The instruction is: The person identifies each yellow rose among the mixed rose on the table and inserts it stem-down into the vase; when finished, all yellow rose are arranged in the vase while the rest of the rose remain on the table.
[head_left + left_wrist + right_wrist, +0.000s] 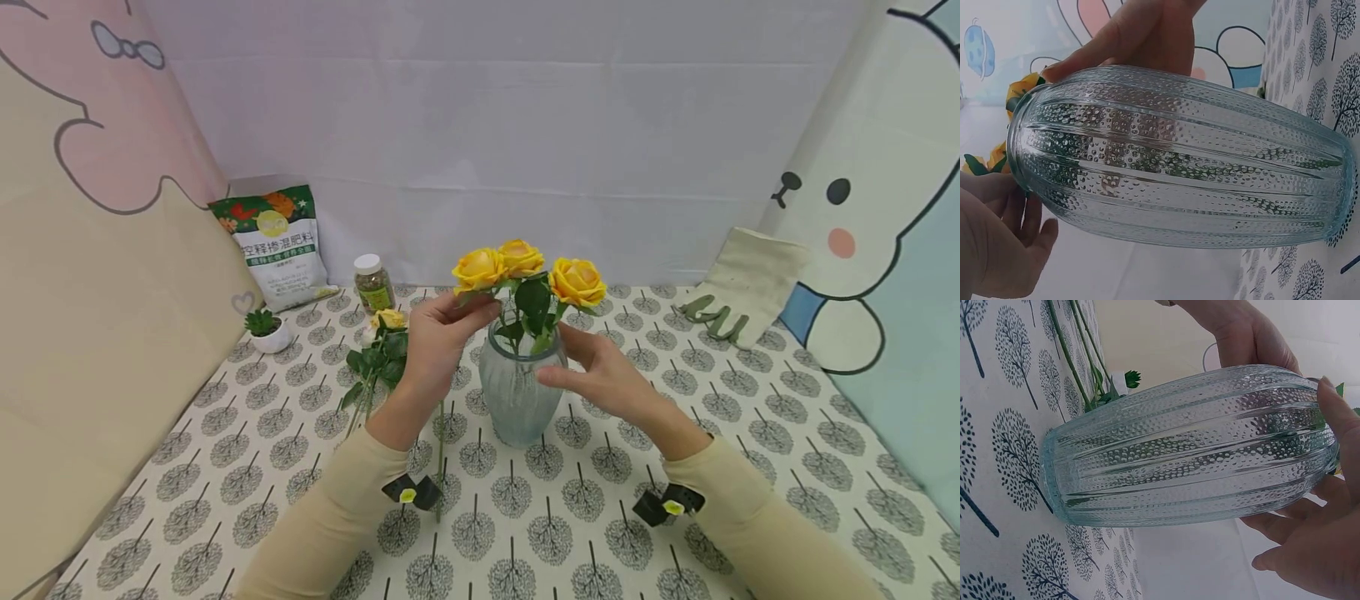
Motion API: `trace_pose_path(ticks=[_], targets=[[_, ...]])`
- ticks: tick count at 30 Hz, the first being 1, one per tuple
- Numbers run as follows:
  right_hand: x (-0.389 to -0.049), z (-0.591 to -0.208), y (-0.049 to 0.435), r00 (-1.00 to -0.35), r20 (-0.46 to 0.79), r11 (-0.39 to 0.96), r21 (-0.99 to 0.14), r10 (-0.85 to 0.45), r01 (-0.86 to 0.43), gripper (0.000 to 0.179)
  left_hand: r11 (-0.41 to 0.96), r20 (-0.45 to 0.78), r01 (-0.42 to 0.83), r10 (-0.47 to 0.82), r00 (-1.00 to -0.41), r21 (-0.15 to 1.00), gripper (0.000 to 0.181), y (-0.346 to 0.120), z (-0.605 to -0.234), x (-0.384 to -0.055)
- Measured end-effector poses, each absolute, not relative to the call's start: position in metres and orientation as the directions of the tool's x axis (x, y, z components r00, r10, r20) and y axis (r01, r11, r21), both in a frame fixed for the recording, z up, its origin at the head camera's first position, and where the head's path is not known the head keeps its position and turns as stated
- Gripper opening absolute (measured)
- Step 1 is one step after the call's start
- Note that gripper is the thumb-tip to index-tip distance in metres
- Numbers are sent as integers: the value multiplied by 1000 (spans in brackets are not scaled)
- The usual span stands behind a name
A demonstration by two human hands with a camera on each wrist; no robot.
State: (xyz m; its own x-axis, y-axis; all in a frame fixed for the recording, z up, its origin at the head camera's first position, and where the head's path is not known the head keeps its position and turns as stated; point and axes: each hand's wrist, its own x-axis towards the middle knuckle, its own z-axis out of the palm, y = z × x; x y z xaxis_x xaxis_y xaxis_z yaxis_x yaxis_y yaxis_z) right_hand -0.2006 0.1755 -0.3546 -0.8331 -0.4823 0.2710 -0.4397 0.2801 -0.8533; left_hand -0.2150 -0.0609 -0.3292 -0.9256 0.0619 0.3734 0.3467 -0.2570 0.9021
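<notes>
A ribbed, pale blue glass vase (522, 392) stands upright, its stems seen through the dimpled glass (1179, 162). Three yellow roses (577, 283) rise from its mouth with green leaves. My left hand (442, 342) is at the left of the rim, thumb and fingers pinching the leftmost rose (478, 270) just below its bloom. Around the rim's right side curls my right hand (607, 375), its thumb in front and its other fingers behind, holding the vase. In the right wrist view, the right hand (1316, 544) spans the vase's upper part.
Left of the vase lie more roses (387, 319) with leafy stems. Behind them are a lidded jar (373, 285), a fertilizer bag (281, 254) and a small potted succulent (270, 332). Gloves (750, 283) lean against the right wall. A tree-print cloth (510, 533) covers the table.
</notes>
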Motion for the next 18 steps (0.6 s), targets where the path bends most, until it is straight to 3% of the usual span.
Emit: trace_pose_path(ticks=[13,18], targets=[[-201,-354,175,-844,256,286,-861,-471,-420,74,-180,304,293,40,-952,939,26,-59,-330,-218],[-199,-354,175,-858,232,290,-874,-458,-391,73,-219,272,250,76,-959,943,16,-59,-332,-220]])
